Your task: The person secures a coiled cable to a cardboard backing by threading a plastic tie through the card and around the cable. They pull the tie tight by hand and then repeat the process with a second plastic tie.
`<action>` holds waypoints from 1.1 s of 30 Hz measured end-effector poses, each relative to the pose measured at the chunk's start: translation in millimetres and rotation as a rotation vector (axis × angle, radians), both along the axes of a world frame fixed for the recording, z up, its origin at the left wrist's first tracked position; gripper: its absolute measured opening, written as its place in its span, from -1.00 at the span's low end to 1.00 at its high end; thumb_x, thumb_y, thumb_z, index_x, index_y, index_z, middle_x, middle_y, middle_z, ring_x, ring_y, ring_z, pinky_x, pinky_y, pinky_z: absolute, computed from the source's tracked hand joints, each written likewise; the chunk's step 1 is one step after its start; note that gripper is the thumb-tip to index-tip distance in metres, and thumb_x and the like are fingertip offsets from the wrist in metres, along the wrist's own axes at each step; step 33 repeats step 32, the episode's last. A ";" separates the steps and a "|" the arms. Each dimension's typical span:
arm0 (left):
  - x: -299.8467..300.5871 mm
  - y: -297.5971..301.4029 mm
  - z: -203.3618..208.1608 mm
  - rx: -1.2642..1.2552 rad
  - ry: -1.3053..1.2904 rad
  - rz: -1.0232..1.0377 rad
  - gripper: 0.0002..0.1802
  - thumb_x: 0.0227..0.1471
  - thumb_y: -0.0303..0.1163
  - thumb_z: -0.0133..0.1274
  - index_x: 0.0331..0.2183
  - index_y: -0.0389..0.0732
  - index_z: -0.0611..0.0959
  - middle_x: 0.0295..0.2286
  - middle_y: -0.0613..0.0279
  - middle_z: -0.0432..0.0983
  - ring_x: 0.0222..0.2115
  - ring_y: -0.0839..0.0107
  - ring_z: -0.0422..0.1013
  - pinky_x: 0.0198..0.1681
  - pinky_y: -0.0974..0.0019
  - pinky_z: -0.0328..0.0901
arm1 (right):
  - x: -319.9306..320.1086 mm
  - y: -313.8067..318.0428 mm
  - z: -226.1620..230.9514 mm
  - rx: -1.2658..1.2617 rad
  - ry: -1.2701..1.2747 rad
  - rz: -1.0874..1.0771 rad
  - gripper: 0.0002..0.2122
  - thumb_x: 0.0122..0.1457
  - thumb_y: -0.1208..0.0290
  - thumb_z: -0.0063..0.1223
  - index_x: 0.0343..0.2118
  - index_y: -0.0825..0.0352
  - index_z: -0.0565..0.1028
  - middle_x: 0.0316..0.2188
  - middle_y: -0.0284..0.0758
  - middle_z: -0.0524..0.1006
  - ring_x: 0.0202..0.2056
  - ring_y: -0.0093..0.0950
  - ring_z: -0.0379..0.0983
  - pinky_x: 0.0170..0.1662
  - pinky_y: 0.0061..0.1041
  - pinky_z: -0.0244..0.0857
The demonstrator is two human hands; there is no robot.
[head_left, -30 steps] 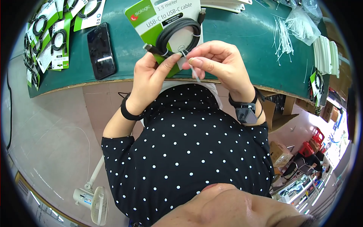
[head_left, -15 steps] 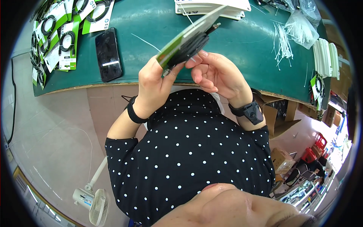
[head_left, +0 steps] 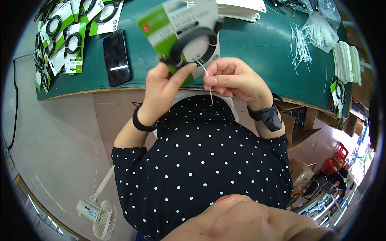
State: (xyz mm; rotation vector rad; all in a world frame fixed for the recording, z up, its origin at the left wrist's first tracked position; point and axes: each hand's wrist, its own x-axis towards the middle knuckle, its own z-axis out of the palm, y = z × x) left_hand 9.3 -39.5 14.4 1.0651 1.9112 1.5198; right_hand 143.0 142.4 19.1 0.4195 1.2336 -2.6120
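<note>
My left hand pinches the lower left edge of a green and white backing card, its printed side turned up. A coiled black cable lies against the card, with a tie around the top right of the coil. From the coil's lower edge a white zip tie hangs down. The fingers of my right hand are closed on that tie, beside the card's lower right corner. Some of the card is blurred by motion.
Carded cables are heaped at the far left, beside a black phone. White cards are stacked at the back. Loose zip ties and a plastic bag of ties lie right, near another card stack. A fan stands lower left.
The card has turned from edge-on to show its printed face and coil. My right hand has moved slightly down and now grips the zip tie's tail.
</note>
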 end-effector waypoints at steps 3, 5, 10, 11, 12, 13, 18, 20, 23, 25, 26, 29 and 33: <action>-3.1 3.5 2.3 0.032 -0.578 0.015 -0.77 0.17 -0.40 0.13 -0.14 -0.28 0.62 -0.27 0.21 0.61 -0.31 0.41 0.55 -0.25 0.39 0.43 | 0.0 6.8 19.5 0.188 -0.020 0.007 -0.85 0.15 0.48 0.22 -0.26 0.41 0.55 -0.48 -0.36 0.57 -0.54 -0.73 0.44 -0.54 -0.81 0.21; -3.0 4.9 4.2 -0.001 -0.704 0.015 -0.76 0.21 -0.34 0.10 -0.14 -0.27 0.61 -0.27 0.26 0.60 -0.30 0.52 0.53 -0.26 0.42 0.44 | 2.0 9.7 21.6 0.280 -0.032 0.009 -0.87 0.13 0.50 0.24 -0.29 0.40 0.56 -0.47 -0.39 0.57 -0.51 -0.75 0.44 -0.52 -0.81 0.22; -5.7 4.5 -4.3 -0.059 -0.848 -0.004 -0.72 0.23 -0.27 0.08 -0.11 -0.24 0.60 -0.27 0.27 0.59 -0.30 0.57 0.52 -0.27 0.44 0.45 | 6.2 13.9 20.4 0.471 0.005 0.034 -0.88 0.15 0.49 0.24 -0.29 0.39 0.56 -0.45 -0.42 0.57 -0.46 -0.74 0.47 -0.46 -0.78 0.30; -5.5 4.6 -5.2 -0.060 -0.851 -0.002 -0.72 0.23 -0.27 0.08 -0.11 -0.24 0.60 -0.27 0.27 0.59 -0.30 0.57 0.52 -0.27 0.44 0.45 | 6.8 13.7 21.6 0.490 0.015 0.017 -0.89 0.15 0.50 0.23 -0.31 0.39 0.55 -0.45 -0.43 0.57 -0.46 -0.74 0.47 -0.46 -0.79 0.28; -5.3 4.9 -5.9 -0.075 -0.855 -0.006 -0.71 0.23 -0.26 0.08 -0.11 -0.24 0.59 -0.26 0.27 0.59 -0.29 0.56 0.52 -0.27 0.44 0.46 | 7.2 13.6 21.8 0.511 0.024 -0.001 -0.90 0.16 0.51 0.23 -0.32 0.38 0.54 -0.45 -0.44 0.56 -0.45 -0.74 0.48 -0.46 -0.80 0.27; -5.1 5.2 -6.5 -0.090 -0.858 -0.012 -0.70 0.23 -0.25 0.08 -0.10 -0.24 0.59 -0.25 0.26 0.59 -0.29 0.56 0.52 -0.27 0.44 0.46 | 6.9 12.8 20.3 0.509 0.022 0.001 -0.90 0.16 0.51 0.23 -0.32 0.38 0.54 -0.45 -0.44 0.56 -0.45 -0.74 0.48 -0.46 -0.80 0.27; -3.0 8.8 -6.9 -0.120 -0.906 -0.050 -0.68 0.24 -0.24 0.07 -0.08 -0.24 0.57 -0.21 0.25 0.58 -0.27 0.55 0.53 -0.23 0.42 0.48 | 4.4 3.7 9.1 0.461 0.103 -0.146 -0.92 0.16 0.53 0.21 -0.32 0.39 0.54 -0.41 -0.42 0.55 -0.43 -0.73 0.48 -0.41 -0.78 0.31; -4.4 9.0 -7.9 -0.113 -0.928 -0.059 -0.68 0.24 -0.24 0.07 -0.08 -0.25 0.57 -0.21 0.25 0.58 -0.27 0.54 0.54 -0.22 0.41 0.48 | 3.7 0.9 5.6 0.511 0.121 -0.210 -0.93 0.15 0.56 0.22 -0.34 0.40 0.54 -0.39 -0.41 0.55 -0.42 -0.73 0.47 -0.39 -0.77 0.31; -6.4 9.4 -10.6 -0.095 -0.968 -0.077 -0.68 0.24 -0.24 0.06 -0.08 -0.25 0.57 -0.20 0.24 0.58 -0.26 0.53 0.54 -0.20 0.40 0.49 | 2.3 -5.2 -3.3 0.846 0.262 -0.293 -0.94 0.12 0.59 0.22 -0.36 0.40 0.55 -0.41 -0.42 0.56 -0.44 -0.73 0.45 -0.40 -0.76 0.31; -7.1 9.5 -13.0 -0.085 -0.990 -0.076 -0.68 0.24 -0.24 0.06 -0.08 -0.25 0.57 -0.20 0.24 0.58 -0.25 0.51 0.55 -0.20 0.39 0.50 | 2.4 -6.1 -5.0 1.014 0.334 -0.333 -0.94 0.11 0.60 0.23 -0.37 0.40 0.56 -0.42 -0.42 0.56 -0.45 -0.73 0.45 -0.40 -0.76 0.30; -7.3 9.5 -13.5 -0.079 -1.002 -0.075 -0.68 0.24 -0.23 0.06 -0.08 -0.25 0.57 -0.20 0.23 0.58 -0.25 0.51 0.55 -0.19 0.38 0.50 | 2.6 -6.3 -4.8 1.055 0.335 -0.325 -0.94 0.10 0.61 0.23 -0.38 0.39 0.56 -0.42 -0.42 0.56 -0.45 -0.72 0.44 -0.40 -0.76 0.31; -7.7 10.1 -12.0 -0.081 -1.016 -0.065 -0.67 0.24 -0.22 0.06 -0.07 -0.25 0.57 -0.20 0.23 0.58 -0.25 0.50 0.55 -0.20 0.38 0.50 | 3.7 -6.7 -4.2 1.135 0.335 -0.307 -0.94 0.08 0.62 0.24 -0.39 0.38 0.58 -0.41 -0.41 0.56 -0.46 -0.70 0.44 -0.39 -0.75 0.32; -8.2 10.2 -12.3 -0.098 -1.014 -0.053 -0.66 0.24 -0.22 0.06 -0.06 -0.24 0.57 -0.20 0.22 0.59 -0.24 0.48 0.56 -0.19 0.39 0.50 | 6.6 -6.1 -6.3 1.271 0.373 -0.234 -0.93 0.09 0.61 0.24 -0.35 0.35 0.59 -0.33 -0.36 0.56 -0.44 -0.63 0.47 -0.39 -0.74 0.32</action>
